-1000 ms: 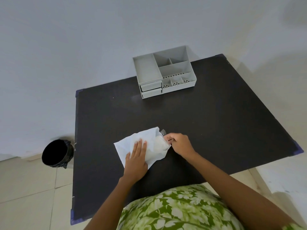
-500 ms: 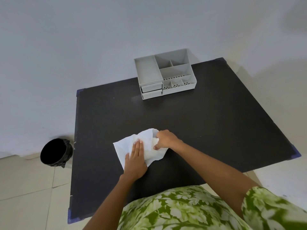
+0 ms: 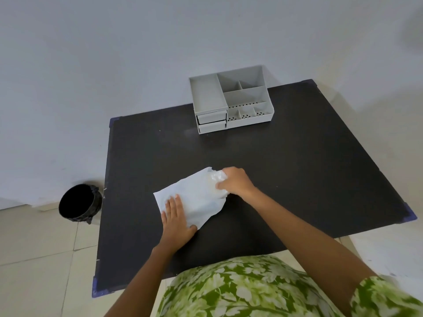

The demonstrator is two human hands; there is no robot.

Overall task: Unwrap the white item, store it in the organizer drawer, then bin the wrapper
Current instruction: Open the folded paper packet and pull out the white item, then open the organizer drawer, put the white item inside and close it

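Note:
A white wrapper point(image 3: 196, 197) lies flat on the black table point(image 3: 286, 170), near its front. My left hand point(image 3: 177, 221) rests flat on the wrapper's near left corner, fingers spread. My right hand point(image 3: 235, 181) is closed on the wrapper's far right end, where a crumpled translucent white bulge point(image 3: 216, 178) shows. The white item itself is hidden inside the wrapper. A grey organizer point(image 3: 231, 99) stands at the table's far edge, with two shut drawers point(image 3: 211, 121) on its front left.
A black bin point(image 3: 79, 203) stands on the tiled floor to the left of the table. A white wall runs behind the table. My green floral clothing fills the bottom of the view.
My right hand moved from the wrapper's right edge onto its far right end and closed on it. My left hand slid down toward the near left corner. The wrapper lies flatter.

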